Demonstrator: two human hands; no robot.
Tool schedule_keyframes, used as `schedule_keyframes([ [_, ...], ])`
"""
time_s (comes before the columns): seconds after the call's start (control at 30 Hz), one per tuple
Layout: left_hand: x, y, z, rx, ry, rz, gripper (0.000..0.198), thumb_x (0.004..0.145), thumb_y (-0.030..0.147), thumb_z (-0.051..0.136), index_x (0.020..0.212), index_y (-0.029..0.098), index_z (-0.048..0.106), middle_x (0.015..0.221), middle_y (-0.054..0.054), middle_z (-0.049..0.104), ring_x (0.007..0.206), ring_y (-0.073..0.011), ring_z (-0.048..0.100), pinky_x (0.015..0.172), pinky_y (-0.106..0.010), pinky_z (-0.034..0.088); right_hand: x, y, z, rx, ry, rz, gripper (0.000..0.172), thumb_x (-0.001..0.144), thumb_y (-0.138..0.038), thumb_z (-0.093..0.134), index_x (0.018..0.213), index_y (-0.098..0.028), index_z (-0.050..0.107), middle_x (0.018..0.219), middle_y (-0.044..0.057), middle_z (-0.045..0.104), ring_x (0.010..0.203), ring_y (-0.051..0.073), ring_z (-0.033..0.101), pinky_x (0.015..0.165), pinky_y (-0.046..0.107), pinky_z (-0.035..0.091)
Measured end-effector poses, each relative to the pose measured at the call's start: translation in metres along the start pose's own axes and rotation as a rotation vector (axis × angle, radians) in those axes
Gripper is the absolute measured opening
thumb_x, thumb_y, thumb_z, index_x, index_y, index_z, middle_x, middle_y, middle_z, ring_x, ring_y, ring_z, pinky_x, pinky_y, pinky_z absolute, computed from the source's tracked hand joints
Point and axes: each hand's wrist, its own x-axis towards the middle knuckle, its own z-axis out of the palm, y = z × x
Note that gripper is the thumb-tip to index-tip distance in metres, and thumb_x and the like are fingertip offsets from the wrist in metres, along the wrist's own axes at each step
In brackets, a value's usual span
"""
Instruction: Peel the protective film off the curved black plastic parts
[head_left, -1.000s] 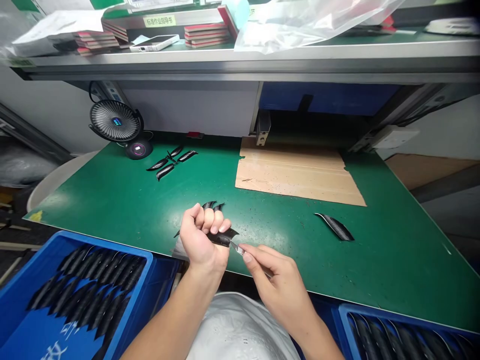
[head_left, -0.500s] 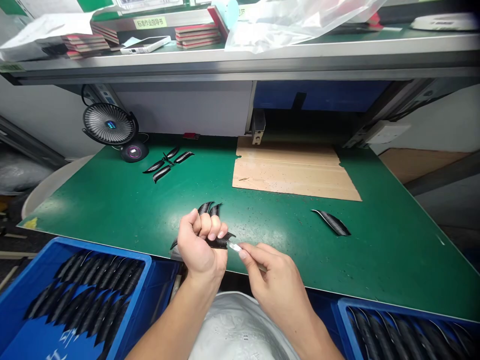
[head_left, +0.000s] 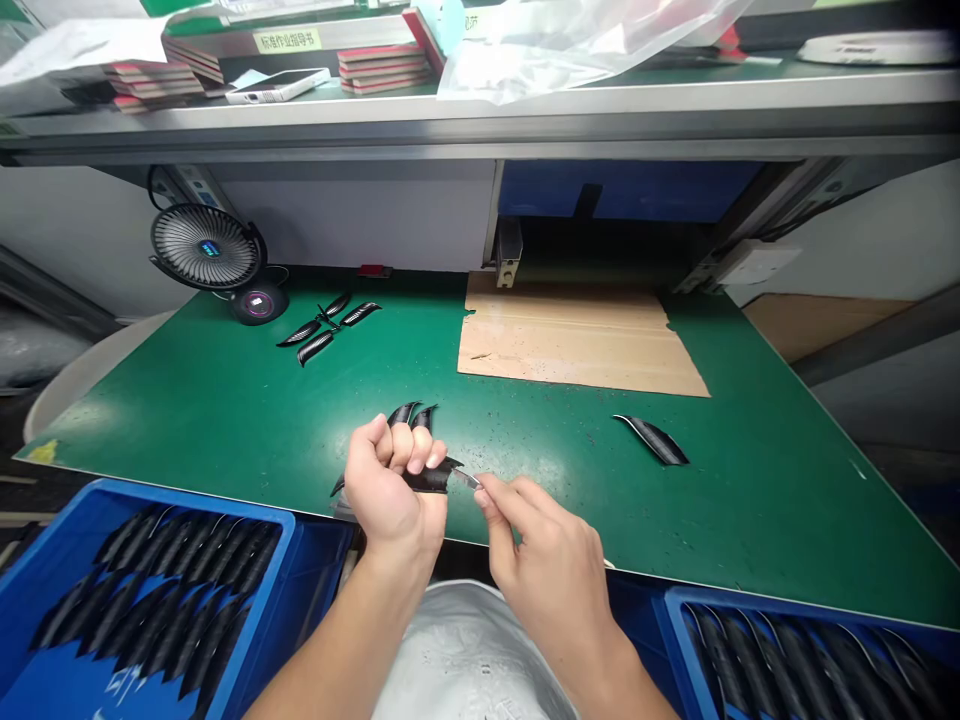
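Clenched grip of the left hand around curved black ribbed pieces, just behind the front edge of the counter; tight pinch of the right hand on a small metal blade, tip at the pieces' end, almost no shift from a moment ago.

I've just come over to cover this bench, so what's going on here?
A person at a green-topped workbench grips several curved black pieces in their left hand. Their right hand pinches a small metal blade at the end of one black piece. Blue crates at left and right hold many similar pieces, and another piece lies on the bench.
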Motion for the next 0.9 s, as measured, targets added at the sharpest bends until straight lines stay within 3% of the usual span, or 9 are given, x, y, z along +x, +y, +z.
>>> schedule_keyframes([
  [0.1, 0.003, 0.002, 0.001, -0.020, 0.023, -0.051, 0.046, 0.076, 0.021, 0.055, 0.058, 0.021, 0.012, 0.050, 0.007, 0.015, 0.043, -0.0071, 0.027, 0.045, -0.020, 0.036, -0.009, 0.007, 0.005, -0.004, 0.154, -0.127, 0.024, 0.094, -0.017, 0.054, 0.114, -0.023, 0.066, 0.078, 0.003, 0.068, 0.065, 0.017, 0.060, 0.059, 0.028, 0.038],
  [0.2, 0.006, 0.005, 0.003, -0.046, 0.031, -0.078, 0.044, 0.074, 0.018, 0.057, 0.057, 0.020, 0.017, 0.052, 0.007, 0.018, 0.046, -0.0064, 0.032, 0.049, -0.019, 0.040, -0.016, 0.015, 0.011, 0.171, 0.254, -0.213, 0.039, 0.088, -0.008, 0.062, 0.123, -0.024, 0.061, 0.084, 0.003, 0.070, 0.071, 0.017, 0.061, 0.066, 0.030, 0.044],
  [0.27, 0.006, 0.006, 0.003, -0.066, 0.040, -0.091, 0.040, 0.074, 0.017, 0.057, 0.057, 0.020, 0.021, 0.053, 0.008, 0.020, 0.048, -0.0063, 0.034, 0.051, -0.019, 0.041, -0.015, 0.014, 0.013, 0.386, 0.280, -0.079, 0.035, 0.087, -0.015, 0.067, 0.120, -0.025, 0.063, 0.088, 0.004, 0.069, 0.074, 0.018, 0.062, 0.064, 0.029, 0.047],
  [0.33, 0.003, 0.004, 0.004, -0.083, 0.040, -0.117, 0.038, 0.075, 0.016, 0.057, 0.056, 0.020, 0.023, 0.053, 0.007, 0.020, 0.048, -0.0064, 0.034, 0.051, -0.019, 0.041, -0.007, 0.008, 0.013, 0.640, 0.280, 0.180, 0.025, 0.086, -0.028, 0.070, 0.110, -0.023, 0.065, 0.088, 0.005, 0.067, 0.072, 0.018, 0.062, 0.059, 0.027, 0.049],
  [0.4, -0.002, -0.001, 0.004, -0.066, -0.015, -0.160, 0.038, 0.077, 0.017, 0.056, 0.056, 0.020, 0.025, 0.053, 0.007, 0.019, 0.047, -0.0069, 0.032, 0.049, -0.020, 0.040, 0.006, -0.001, 0.011, 0.857, 0.167, 0.401, 0.026, 0.083, -0.039, 0.072, 0.100, -0.020, 0.066, 0.083, 0.004, 0.067, 0.066, 0.016, 0.061, 0.053, 0.025, 0.047],
  [0.5, -0.008, -0.009, 0.003, 0.007, -0.126, -0.178, 0.038, 0.078, 0.020, 0.059, 0.055, 0.020, 0.028, 0.052, 0.007, 0.021, 0.048, -0.0083, 0.033, 0.050, -0.021, 0.041, 0.022, -0.008, 0.008, 1.011, -0.096, 0.494, 0.025, 0.082, -0.041, 0.071, 0.087, -0.018, 0.068, 0.073, 0.002, 0.066, 0.058, 0.014, 0.057, 0.052, 0.024, 0.045],
  [0.63, 0.003, -0.014, -0.005, -0.041, -0.003, -0.237, 0.034, 0.077, 0.015, 0.060, 0.057, 0.020, 0.032, 0.052, 0.007, 0.026, 0.049, -0.0074, 0.037, 0.055, -0.021, 0.044, 0.017, 0.009, 0.002, 0.875, -0.166, 0.434, 0.023, 0.089, -0.038, 0.061, 0.082, -0.019, 0.072, 0.071, 0.002, 0.068, 0.066, 0.017, 0.061, 0.062, 0.025, 0.047],
  [0.77, 0.021, -0.017, -0.018, -0.120, 0.117, -0.228, 0.030, 0.078, 0.011, 0.059, 0.060, 0.019, 0.035, 0.052, 0.008, 0.032, 0.051, -0.0067, 0.041, 0.059, -0.021, 0.047, -0.003, 0.035, 0.003, 0.653, 0.100, 0.521, 0.026, 0.087, -0.044, 0.064, 0.085, -0.019, 0.073, 0.070, 0.003, 0.070, 0.063, 0.017, 0.062, 0.057, 0.025, 0.047],
  [0.9, 0.017, -0.041, -0.028, 0.010, -0.069, -0.339, 0.030, 0.079, 0.022, 0.066, 0.061, 0.019, 0.042, 0.057, 0.005, 0.042, 0.062, -0.0107, 0.052, 0.071, -0.027, 0.051, -0.009, 0.046, 0.016, 0.548, 0.097, 0.407, 0.023, 0.082, -0.043, 0.070, 0.090, -0.021, 0.074, 0.078, 0.002, 0.071, 0.057, 0.015, 0.058, 0.054, 0.024, 0.045],
])
